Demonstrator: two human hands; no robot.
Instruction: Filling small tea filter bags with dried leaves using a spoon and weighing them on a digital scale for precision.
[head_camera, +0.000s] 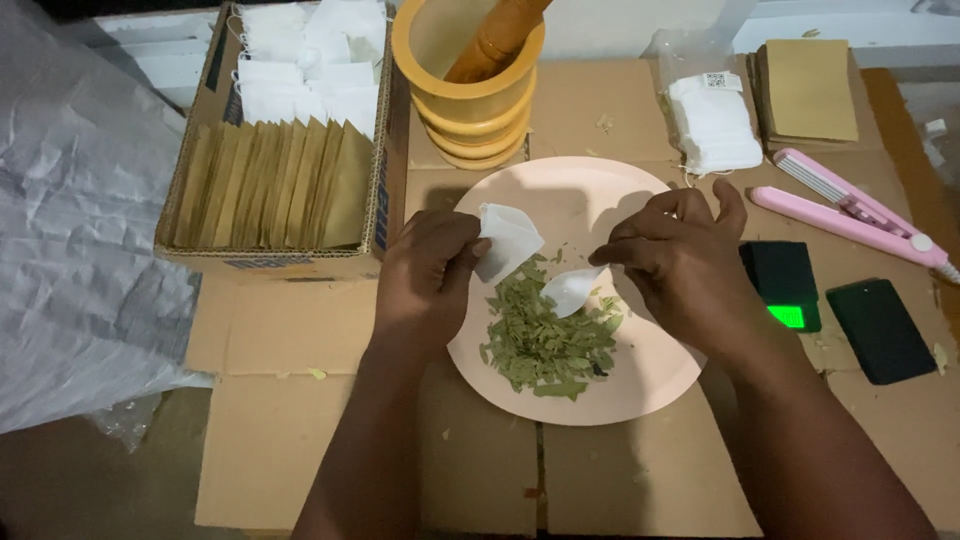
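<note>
Head view, looking down on flattened cardboard (300, 420).

Left hand (425, 270) at 9 o'clock of the pink plate (650, 385), fingers narrow, pinched on the edge of a small white filter bag (508, 240). Right hand (680, 260) at 3 o'clock, fingertips pinched on a small white scoop (572, 288) dipping toward the dried green leaves (548, 340). Bag held above the plate, just at 11 o'clock of the leaf pile, mouth side toward the scoop.

Bag judged very light, thin, limp and easily crumpled or torn; best held at the open rim with a light pinch on each side, not across the body. Leaves look dry, flaky, brittle, prone to scatter; crumbs already lie about on the cardboard.

Plate smooth, round, matte. At 12 o'clock, a yellow ribbed mortar (470, 100) with a wooden pestle (495, 40) leaning inside. At 10 o'clock, a corrugated box (380, 200) of tan paper envelopes (270, 185) and more white bags. At 2 o'clock, a packet of white bags (715, 120), a stack of tan envelopes (808, 90), and a pink clamp-shaped sealer (850, 215). At 3 o'clock, a small black scale (782, 285) with lit green display and its black lid (880, 330).
</note>
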